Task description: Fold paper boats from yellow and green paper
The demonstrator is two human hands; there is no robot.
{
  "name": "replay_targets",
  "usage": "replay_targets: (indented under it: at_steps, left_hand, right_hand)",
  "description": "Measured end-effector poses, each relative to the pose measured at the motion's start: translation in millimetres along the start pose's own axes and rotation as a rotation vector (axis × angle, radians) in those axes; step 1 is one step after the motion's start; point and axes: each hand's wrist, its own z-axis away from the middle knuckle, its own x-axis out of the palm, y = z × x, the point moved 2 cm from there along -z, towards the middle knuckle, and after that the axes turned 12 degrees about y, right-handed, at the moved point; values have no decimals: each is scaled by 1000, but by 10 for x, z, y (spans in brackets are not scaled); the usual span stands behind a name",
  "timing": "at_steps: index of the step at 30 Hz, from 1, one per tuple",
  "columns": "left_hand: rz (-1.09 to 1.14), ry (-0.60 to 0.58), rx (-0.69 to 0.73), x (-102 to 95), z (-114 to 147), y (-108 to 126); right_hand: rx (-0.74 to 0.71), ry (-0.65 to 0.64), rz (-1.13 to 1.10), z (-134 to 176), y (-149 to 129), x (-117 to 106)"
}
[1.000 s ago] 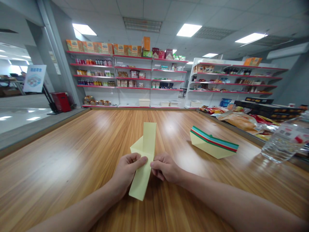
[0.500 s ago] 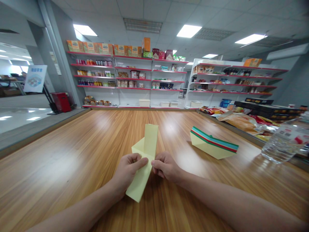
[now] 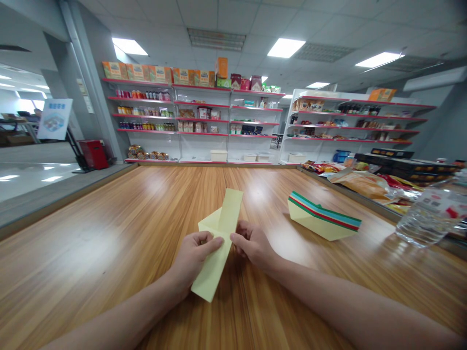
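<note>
A folded strip of pale yellow paper [image 3: 229, 211] is held up above the wooden table, with a pointed flap sticking out on its left side. My left hand [image 3: 195, 255] pinches it near the middle, thumb on the front face and fingers behind. At the strip's right edge, my right hand [image 3: 253, 243] grips with thumb and curled fingers, partly hidden behind the paper. To the right, a folded paper boat [image 3: 317, 218] rests on the table, pale yellow below with green, blue and red stripes along its upper edge.
The wooden table [image 3: 120, 218] spreads out around my hands. A clear plastic bottle [image 3: 423, 218] stands at the right, near snack packets [image 3: 365, 183] and black boxes [image 3: 404, 165]. Beyond the table are stocked shelves [image 3: 202, 116]. A red box [image 3: 93, 154] stands on the floor at left.
The strip's upper part has tilted to the right and now lines up more with its lower part. My right hand has shifted slightly up along the edge. My left hand has barely moved.
</note>
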Motion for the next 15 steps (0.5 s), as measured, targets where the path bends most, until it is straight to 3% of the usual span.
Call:
replay_targets:
  at_steps: [9, 15]
  left_hand:
    - [196, -28, -75, 39, 35, 0]
    - [185, -24, -71, 27, 27, 6]
  right_hand:
    - [33, -41, -6, 20, -13, 2]
    - [53, -84, -65, 36, -1, 19]
